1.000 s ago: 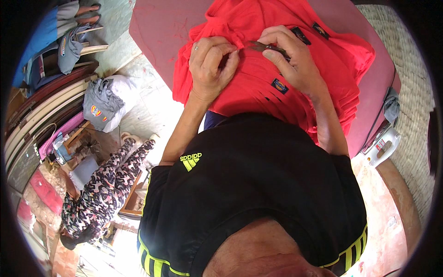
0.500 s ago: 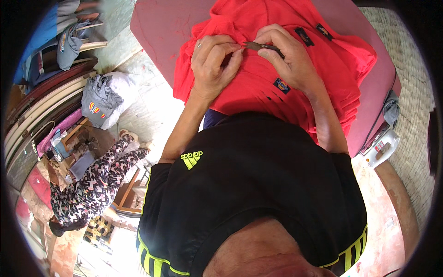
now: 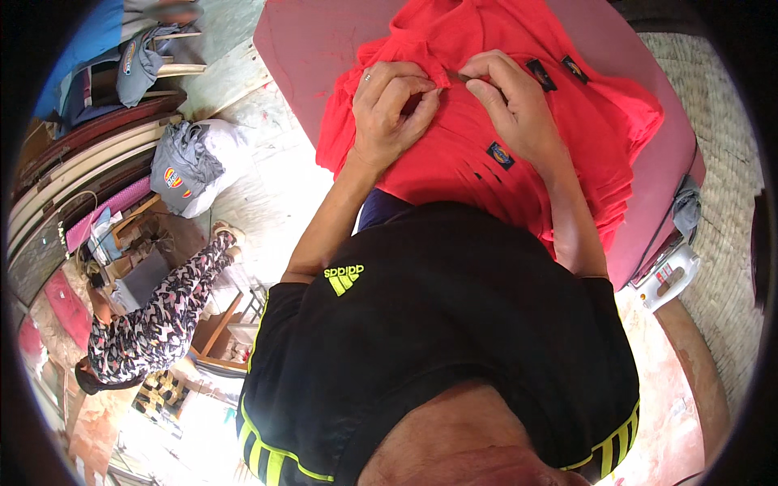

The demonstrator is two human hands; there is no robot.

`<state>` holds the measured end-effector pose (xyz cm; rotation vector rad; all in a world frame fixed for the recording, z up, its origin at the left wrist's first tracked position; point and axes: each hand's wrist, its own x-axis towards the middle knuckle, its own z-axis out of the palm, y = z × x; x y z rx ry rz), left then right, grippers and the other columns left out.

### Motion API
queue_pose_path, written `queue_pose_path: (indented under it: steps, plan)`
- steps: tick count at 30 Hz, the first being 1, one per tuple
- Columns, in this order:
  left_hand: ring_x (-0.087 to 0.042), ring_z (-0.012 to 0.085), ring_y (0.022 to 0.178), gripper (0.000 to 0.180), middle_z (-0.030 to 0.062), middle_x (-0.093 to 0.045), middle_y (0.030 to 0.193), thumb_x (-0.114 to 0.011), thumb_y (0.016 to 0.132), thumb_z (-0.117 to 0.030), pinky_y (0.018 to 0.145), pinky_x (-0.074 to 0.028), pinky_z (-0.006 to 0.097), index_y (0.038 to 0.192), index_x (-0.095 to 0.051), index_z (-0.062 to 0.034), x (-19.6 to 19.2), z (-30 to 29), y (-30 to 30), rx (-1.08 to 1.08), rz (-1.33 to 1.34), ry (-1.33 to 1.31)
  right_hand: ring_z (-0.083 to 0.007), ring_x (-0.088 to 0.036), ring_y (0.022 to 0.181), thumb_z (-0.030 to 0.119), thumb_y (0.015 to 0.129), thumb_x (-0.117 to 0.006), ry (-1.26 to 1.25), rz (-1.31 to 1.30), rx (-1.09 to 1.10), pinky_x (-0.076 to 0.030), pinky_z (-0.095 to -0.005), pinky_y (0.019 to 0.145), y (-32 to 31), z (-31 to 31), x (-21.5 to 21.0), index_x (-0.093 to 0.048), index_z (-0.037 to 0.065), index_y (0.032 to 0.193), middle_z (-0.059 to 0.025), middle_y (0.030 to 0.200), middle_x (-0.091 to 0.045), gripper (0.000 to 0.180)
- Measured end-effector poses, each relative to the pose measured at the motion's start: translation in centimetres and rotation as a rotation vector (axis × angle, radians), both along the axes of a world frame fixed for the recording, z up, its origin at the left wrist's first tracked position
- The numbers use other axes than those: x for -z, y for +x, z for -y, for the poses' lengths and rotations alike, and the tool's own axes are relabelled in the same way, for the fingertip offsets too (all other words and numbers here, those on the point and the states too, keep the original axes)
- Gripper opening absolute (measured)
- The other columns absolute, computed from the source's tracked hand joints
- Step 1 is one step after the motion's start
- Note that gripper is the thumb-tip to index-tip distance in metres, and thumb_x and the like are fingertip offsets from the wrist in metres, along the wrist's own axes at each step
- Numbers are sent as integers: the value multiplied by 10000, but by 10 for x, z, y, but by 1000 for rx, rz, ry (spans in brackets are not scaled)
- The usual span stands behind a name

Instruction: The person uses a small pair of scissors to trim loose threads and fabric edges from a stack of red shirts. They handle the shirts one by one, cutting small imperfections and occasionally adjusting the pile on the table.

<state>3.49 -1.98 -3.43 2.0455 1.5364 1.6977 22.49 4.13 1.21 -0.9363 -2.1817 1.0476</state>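
Observation:
Red garments point(image 3: 454, 138) with dark woven labels lie layered on a reddish padded table point(image 3: 304, 49) in front of me. My left hand point(image 3: 393, 109) is closed in a pinch on a bit of the red garment near its upper left. To its right, my right hand point(image 3: 515, 105) has its fingers curled over the cloth. It holds the thread snips point(image 3: 463, 77), of which just a small dark tip shows between the fingertips; the rest is hidden by the hand. A small gap of red cloth separates the two hands.
At the table's right edge is a white iron-like appliance point(image 3: 668, 275), with a grey cloth point(image 3: 686, 206) above it. On the left are a grey garment on a white bag point(image 3: 186, 166), stacked boards point(image 3: 81, 178) and a person in patterned clothes point(image 3: 154, 328).
My right hand has drawn slightly away from the left, and the snips' blades, plainly visible before, are now mostly hidden. My left hand keeps its pinch. The whole view has shifted a little.

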Motion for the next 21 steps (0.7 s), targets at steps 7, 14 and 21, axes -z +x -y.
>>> queue_pose_path:
  steps: [7,14,21]
  plan:
    - [-646,236,805,209,77,-694,943,-791,728,-20,715,-502,351,908,-695,-67,-17,8,-31,124,-24,-81,-204,-633,763,82,831,-751,36,-124,-13,-488,-323,670,-6,-3,24,-653,18,939,-81,914,-646,159]
    - [-637,295,1010,243,76,-694,1046,-703,784,20,848,-516,376,1007,-700,-76,-12,-16,-116,102,-274,-309,-97,-585,681,27,836,-742,16,-99,84,-438,-246,579,-3,3,28,-664,16,903,-48,852,-640,103]
    - [-663,317,884,223,145,-700,942,-605,851,26,792,-526,389,1011,-724,-72,68,21,-258,-518,-13,-226,-87,-571,687,-8,830,-738,23,-156,100,-440,-230,585,-11,5,37,-667,14,908,-40,852,-646,108]
